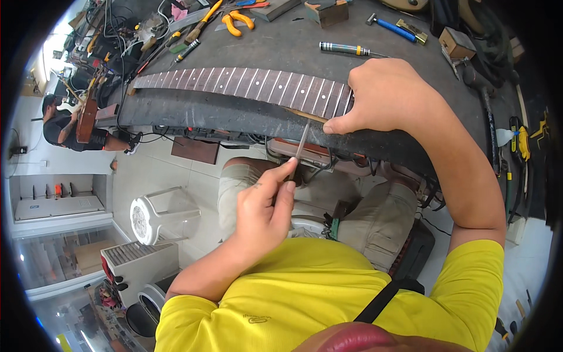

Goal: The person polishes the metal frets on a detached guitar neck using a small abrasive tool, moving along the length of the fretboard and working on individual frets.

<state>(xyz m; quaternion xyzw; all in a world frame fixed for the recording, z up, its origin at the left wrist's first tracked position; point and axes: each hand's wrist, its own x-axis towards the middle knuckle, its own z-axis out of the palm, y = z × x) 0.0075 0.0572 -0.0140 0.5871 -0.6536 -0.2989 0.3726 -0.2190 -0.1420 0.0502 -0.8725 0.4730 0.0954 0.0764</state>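
Observation:
A guitar neck (252, 83) lies across the dark workbench, its brown fretboard facing up with metal frets and pale dot inlays. My right hand (384, 97) is wrapped over the neck's right end, thumb on the near edge and fingers hidden at the far side. Below it, my left hand (264, 202) is closed on a thin metal file (303, 141), index finger stretched along it. The file's tip reaches the neck's near edge, beside my right thumb; whether it touches cannot be made out. Its grip end is hidden in my palm.
Behind the neck lie a screwdriver (344, 48), orange-handled pliers (237, 22), a blue-handled small hammer (394, 27) and a wooden block (326, 13). Tools and cables crowd the bench's left end. A white stool (146, 220) stands on the floor. Far left, another person (64, 126) handles a reddish-brown wooden piece.

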